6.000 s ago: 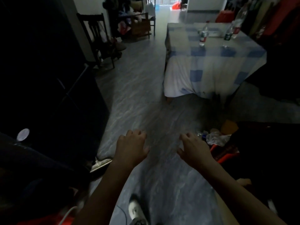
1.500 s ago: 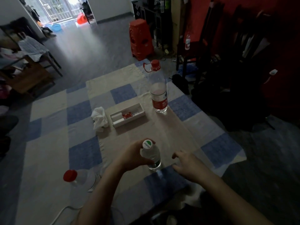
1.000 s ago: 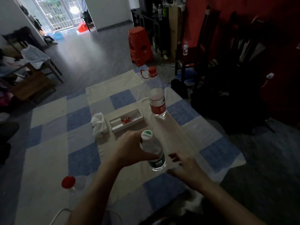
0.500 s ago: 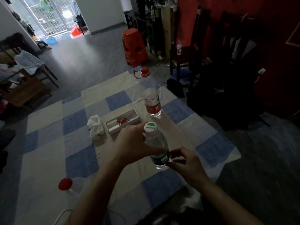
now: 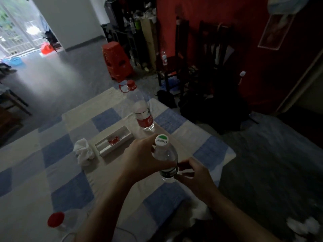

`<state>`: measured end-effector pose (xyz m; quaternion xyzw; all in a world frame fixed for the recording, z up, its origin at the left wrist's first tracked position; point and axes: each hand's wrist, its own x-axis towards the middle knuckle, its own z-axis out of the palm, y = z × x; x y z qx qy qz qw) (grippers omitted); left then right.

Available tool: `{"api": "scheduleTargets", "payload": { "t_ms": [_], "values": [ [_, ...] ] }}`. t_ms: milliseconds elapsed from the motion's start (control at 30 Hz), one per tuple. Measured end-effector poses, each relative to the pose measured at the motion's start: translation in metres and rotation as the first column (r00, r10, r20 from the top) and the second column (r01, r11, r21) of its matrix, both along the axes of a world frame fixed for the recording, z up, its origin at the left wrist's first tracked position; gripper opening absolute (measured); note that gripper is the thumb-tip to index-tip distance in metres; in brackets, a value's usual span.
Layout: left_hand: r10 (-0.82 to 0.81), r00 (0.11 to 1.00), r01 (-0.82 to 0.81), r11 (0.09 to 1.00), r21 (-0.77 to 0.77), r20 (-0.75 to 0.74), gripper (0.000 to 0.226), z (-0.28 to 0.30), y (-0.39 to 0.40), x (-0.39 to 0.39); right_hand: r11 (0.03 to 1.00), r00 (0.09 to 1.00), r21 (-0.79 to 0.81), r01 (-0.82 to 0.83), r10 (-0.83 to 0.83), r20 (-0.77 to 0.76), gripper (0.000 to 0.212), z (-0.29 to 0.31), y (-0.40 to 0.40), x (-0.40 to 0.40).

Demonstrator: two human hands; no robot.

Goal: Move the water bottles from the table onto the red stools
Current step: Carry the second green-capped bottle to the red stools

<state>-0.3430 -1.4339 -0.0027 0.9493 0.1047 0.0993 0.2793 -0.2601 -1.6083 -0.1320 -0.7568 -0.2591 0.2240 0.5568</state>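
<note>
Head view: I see the left hand wrapped around the upper body of a small clear plastic water bottle with a white-and-green cap, held just above the blue-and-cream checked tablecloth. My right hand curls its fingers beside the bottle's dark label; whether they touch it I cannot tell. A taller clear bottle with a red cap and red label stands beyond. The stacked red plastic stools stand on the floor past the table.
</note>
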Motion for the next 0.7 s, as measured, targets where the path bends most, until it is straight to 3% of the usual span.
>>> {"api": "scheduleTargets", "payload": {
  "t_ms": [133, 333, 533, 700],
  "values": [
    [-0.109, 0.994, 0.109, 0.994, 0.005, 0.012, 0.048, 0.005, -0.011, 0.0, 0.997, 0.996, -0.048, 0.068, -0.065, 0.059, 0.026, 0.016, -0.02, -0.018],
    [-0.247, 0.969, 0.248, 0.967, -0.055, 0.022, 0.045, 0.01, -0.043, -0.013, 0.955, 0.956, -0.052, 0.29, -0.287, 0.057, 0.032, 0.025, -0.058, -0.066],
    [-0.329, 0.94, 0.336, 0.938, -0.081, 0.092, 0.04, 0.008, -0.087, -0.047, 0.868, 0.871, -0.073, 0.491, -0.486, 0.078, 0.04, 0.017, -0.095, -0.126],
    [-0.497, 0.849, 0.517, 0.851, -0.089, 0.183, 0.037, 0.001, -0.123, -0.074, 0.77, 0.773, -0.06, 0.635, -0.633, 0.047, 0.046, 0.022, -0.127, -0.186]
  ]
}}
